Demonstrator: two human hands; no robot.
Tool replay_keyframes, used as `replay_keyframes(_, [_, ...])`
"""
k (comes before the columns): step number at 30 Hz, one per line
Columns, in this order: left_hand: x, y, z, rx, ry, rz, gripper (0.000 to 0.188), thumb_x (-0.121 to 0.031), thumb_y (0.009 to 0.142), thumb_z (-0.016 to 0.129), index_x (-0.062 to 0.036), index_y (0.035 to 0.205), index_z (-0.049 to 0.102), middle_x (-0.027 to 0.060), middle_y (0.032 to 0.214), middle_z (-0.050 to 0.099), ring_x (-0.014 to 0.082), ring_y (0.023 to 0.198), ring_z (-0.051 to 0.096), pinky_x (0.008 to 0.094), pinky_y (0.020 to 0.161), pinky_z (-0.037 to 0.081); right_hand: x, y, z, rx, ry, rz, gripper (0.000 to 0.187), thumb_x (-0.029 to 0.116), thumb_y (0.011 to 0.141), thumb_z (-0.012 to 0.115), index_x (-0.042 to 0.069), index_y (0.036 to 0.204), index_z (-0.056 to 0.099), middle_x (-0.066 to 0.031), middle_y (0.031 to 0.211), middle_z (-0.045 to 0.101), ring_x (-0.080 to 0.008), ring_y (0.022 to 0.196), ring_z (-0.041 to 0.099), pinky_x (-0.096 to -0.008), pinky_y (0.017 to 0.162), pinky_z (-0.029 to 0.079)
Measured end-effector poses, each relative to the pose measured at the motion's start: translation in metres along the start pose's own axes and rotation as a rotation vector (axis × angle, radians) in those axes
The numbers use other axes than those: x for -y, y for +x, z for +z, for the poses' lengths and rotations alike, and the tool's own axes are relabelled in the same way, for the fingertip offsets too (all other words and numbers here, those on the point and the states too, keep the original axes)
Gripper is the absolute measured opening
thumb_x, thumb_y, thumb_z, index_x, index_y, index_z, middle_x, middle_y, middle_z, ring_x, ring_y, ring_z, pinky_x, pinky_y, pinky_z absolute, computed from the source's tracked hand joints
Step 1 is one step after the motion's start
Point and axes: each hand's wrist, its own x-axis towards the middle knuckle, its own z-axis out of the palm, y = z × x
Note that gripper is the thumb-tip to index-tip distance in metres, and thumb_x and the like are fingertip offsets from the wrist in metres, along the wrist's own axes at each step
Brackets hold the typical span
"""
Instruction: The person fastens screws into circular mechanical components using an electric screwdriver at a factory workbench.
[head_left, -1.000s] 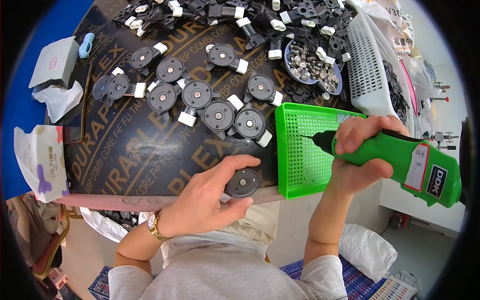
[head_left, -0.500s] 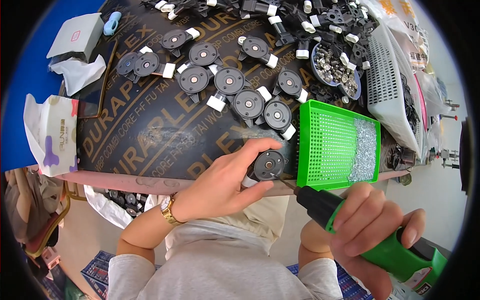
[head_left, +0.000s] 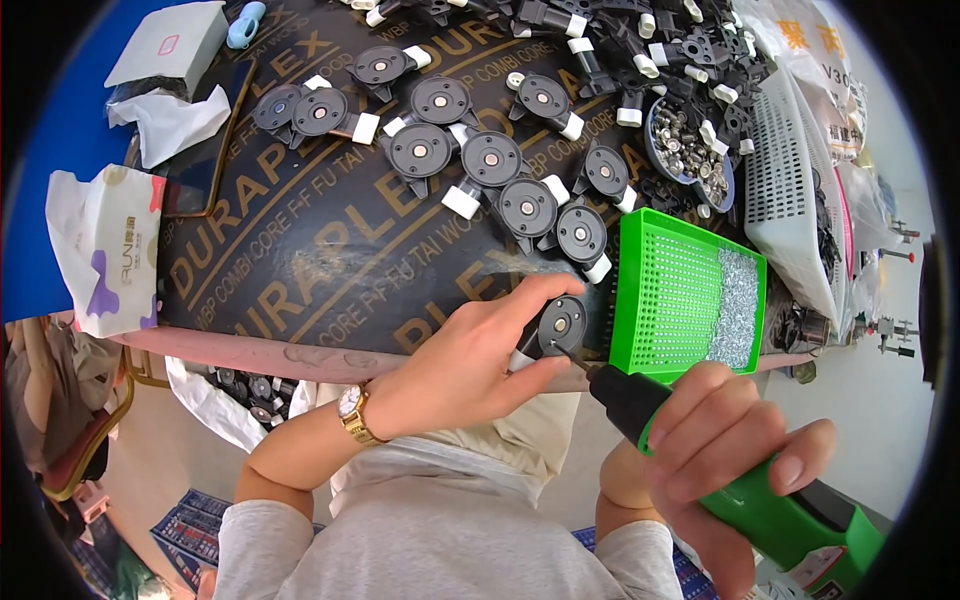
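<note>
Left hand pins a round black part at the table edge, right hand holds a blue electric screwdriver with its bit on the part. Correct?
Not quite. The head view shows the electric screwdriver in the right hand is green, not blue. The rest holds: the left hand pins the round black part at the table edge.

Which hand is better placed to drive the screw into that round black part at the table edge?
Right. The right hand holds the green screwdriver, tip at the round black part; the left hand steadies it.

Open passage across the bare middle of the tabletop (head_left: pixel 300 250); blocked behind by rows of round black parts (head_left: pixel 490 160); blocked rightward by the green tray (head_left: pixel 680 300) and white basket (head_left: pixel 790 170); tissue pack (head_left: pixel 105 245) at left edge.
</note>
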Motion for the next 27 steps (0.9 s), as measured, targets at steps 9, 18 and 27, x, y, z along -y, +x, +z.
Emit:
replay_keyframes(9, [0.01,-0.001,0.006,-0.05,0.001,0.079,0.054,-0.003,0.076,0.064,-0.0088,0.125,0.041,0.0062,0.073,0.058,0.0122,0.05,0.049,0.0265,0.047,0.04,-0.004,-0.004,0.024,-0.159,-0.162,0.02,0.062,0.051,0.075,0.068,0.007,0.108,0.036,-0.0019,0.065,0.051,-0.0127,0.047,0.046,-0.0243,0.049,0.037])
replay_keyframes(18, [0.017,-0.005,0.008,-0.1,0.055,0.196,0.054,-0.002,0.075,0.064,-0.0054,0.124,0.042,0.0136,0.097,0.06,0.0245,0.067,0.061,0.033,0.058,0.049,-0.015,-0.008,0.05,-0.518,-0.255,-0.087,0.072,0.062,0.074,0.06,0.003,0.111,0.039,-0.0006,0.061,0.044,-0.0121,0.047,0.043,-0.0239,0.048,0.032])
replay_keyframes(27, [0.0,-0.034,0.003,-0.091,0.198,0.186,0.052,-0.001,0.072,0.061,-0.0042,0.122,0.048,0.0151,0.111,0.058,0.0279,0.081,0.064,0.0338,0.07,0.052,0.03,0.001,0.019,0.011,0.024,-0.021,0.087,0.066,0.076,0.054,0.012,0.138,0.024,-0.0086,0.08,0.053,-0.0224,0.062,0.053,-0.037,0.06,0.043])
